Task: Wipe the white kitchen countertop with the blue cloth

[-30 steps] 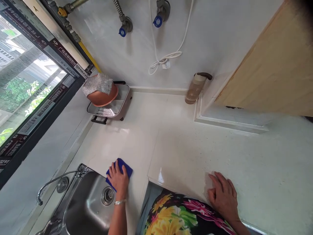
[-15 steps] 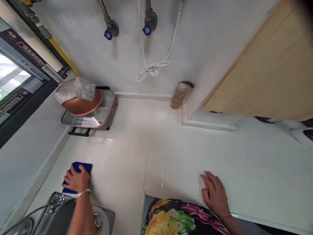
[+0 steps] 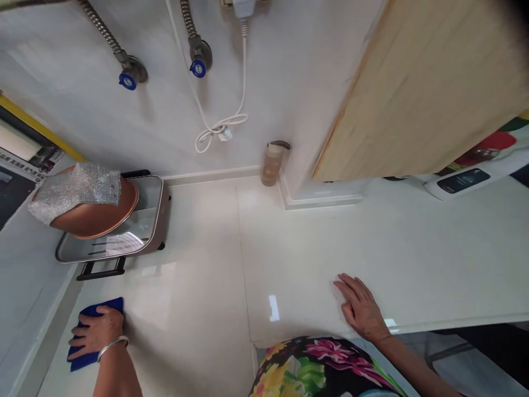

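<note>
My left hand (image 3: pixel 98 333) lies flat with spread fingers on a blue cloth (image 3: pixel 85 361), pressing it to the pale countertop (image 3: pixel 198 292) near the left wall. A silver bangle circles that wrist. Just beyond the cloth is the black handle of an electric cooker (image 3: pixel 155 234) with a glass lid. On that lid rests a copper-coloured pan (image 3: pixel 103 218), partly draped with a silvery sparkly cloth (image 3: pixel 88 190). Over on the right, my right hand (image 3: pixel 361 309) rests near the counter's front edge, fingers extended and loosely bent, holding nothing.
A brownish translucent bottle (image 3: pixel 271 164) stands by the wall corner. Above it hang a looped white cable (image 3: pixel 221 129) and two blue-knobbed valves (image 3: pixel 131 74). A wooden cabinet panel (image 3: pixel 413 94) overhangs the right side. A white device with a dark display (image 3: pixel 463 183) sits beneath it.
The view has shifted, bringing more of the right counter in and taking the sink out of frame. My left hand stays on the blue cloth, its fingers more spread. My right hand remains on the counter.
</note>
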A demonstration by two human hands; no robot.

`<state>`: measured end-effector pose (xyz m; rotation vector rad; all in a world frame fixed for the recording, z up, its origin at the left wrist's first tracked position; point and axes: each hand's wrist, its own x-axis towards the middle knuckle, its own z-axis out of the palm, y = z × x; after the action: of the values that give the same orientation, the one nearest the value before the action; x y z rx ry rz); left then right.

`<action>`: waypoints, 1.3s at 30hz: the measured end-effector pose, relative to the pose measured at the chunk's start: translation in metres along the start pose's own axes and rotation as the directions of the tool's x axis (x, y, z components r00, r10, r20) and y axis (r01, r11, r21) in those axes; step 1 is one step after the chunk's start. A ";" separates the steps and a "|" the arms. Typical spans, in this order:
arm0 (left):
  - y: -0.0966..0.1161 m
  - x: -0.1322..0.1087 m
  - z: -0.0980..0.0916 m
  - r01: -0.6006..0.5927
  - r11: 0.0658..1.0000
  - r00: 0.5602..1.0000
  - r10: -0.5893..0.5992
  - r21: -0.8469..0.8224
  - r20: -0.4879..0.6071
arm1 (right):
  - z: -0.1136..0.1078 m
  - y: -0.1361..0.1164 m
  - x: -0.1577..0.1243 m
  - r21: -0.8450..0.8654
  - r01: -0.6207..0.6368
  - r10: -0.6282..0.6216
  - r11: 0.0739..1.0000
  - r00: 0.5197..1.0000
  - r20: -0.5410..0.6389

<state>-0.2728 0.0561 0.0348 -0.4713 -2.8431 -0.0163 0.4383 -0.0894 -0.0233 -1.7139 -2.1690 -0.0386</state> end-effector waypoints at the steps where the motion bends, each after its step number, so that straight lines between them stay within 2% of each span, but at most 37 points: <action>1: 0.011 -0.003 -0.003 0.010 0.999 0.999 -0.008 -0.051 0.042 | -0.001 -0.001 0.001 -0.004 -0.003 0.003 1.000 1.000 0.000; 2: 0.022 -0.007 -0.006 0.000 0.994 0.997 0.008 -0.106 0.076 | -0.001 -0.001 0.001 -0.008 -0.003 0.003 1.000 1.000 0.000; 4: 0.040 -0.023 -0.014 -0.113 0.972 0.986 0.135 -0.208 0.097 | -0.002 -0.002 0.002 -0.015 0.001 -0.001 1.000 1.000 0.000; 6: 0.054 -0.046 -0.022 -0.242 0.931 0.961 0.269 -0.272 0.065 | -0.002 -0.002 0.002 -0.022 0.005 -0.005 1.000 1.000 0.003; 9: 0.071 -0.090 -0.035 -0.374 0.879 0.920 0.391 -0.296 -0.001 | -0.002 -0.002 0.002 -0.017 0.001 -0.001 1.000 1.000 0.003; 11: 0.083 -0.123 -0.042 -0.473 0.830 0.876 0.479 -0.296 -0.057 | -0.001 -0.003 0.003 0.001 0.001 -0.001 1.000 1.000 -0.005; 14: 0.106 -0.175 -0.052 -0.630 0.721 0.768 0.634 -0.289 -0.092 | 0.000 -0.003 0.005 0.029 0.000 0.001 1.000 1.000 -0.029; 17: 0.133 -0.226 -0.062 -0.771 0.570 0.618 0.776 -0.284 -0.121 | 0.001 -0.004 0.007 0.051 -0.011 0.013 0.999 0.999 -0.044; 20: 0.156 -0.274 -0.072 -0.864 0.426 0.477 0.863 -0.270 -0.165 | 0.000 -0.006 0.010 0.074 -0.024 0.028 0.997 0.998 -0.052; 23: 0.168 -0.315 -0.083 -0.921 0.283 0.338 0.922 -0.270 -0.187 | -0.003 -0.009 0.014 0.091 -0.041 0.046 0.995 0.998 -0.051; 26: 0.166 -0.348 -0.093 -0.951 0.138 0.199 0.959 -0.277 -0.204 | -0.010 -0.013 0.017 0.104 -0.066 0.072 0.992 0.996 -0.047; 28: 0.159 -0.368 -0.099 -0.956 0.066 0.130 0.968 -0.285 -0.212 | -0.014 -0.015 0.018 0.109 -0.087 0.092 0.990 0.995 -0.039; 34: 0.116 -0.419 -0.109 -0.944 -0.081 -0.004 0.972 -0.320 -0.236 | -0.022 -0.018 0.019 0.092 -0.105 0.107 0.990 0.994 -0.016; 37: 0.085 -0.431 -0.110 -0.926 -0.161 -0.079 0.967 -0.342 -0.242 | -0.022 -0.016 0.018 0.092 -0.095 0.096 0.991 0.995 -0.003; 39: 0.064 -0.431 -0.111 -0.915 -0.211 -0.135 0.964 -0.345 -0.230 | -0.021 -0.014 0.016 0.101 -0.089 0.089 0.991 0.996 0.002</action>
<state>0.1695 -0.0250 0.0303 -2.7222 -1.5668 -0.3021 0.4274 -0.0833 0.0045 -1.7496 -2.0533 0.0912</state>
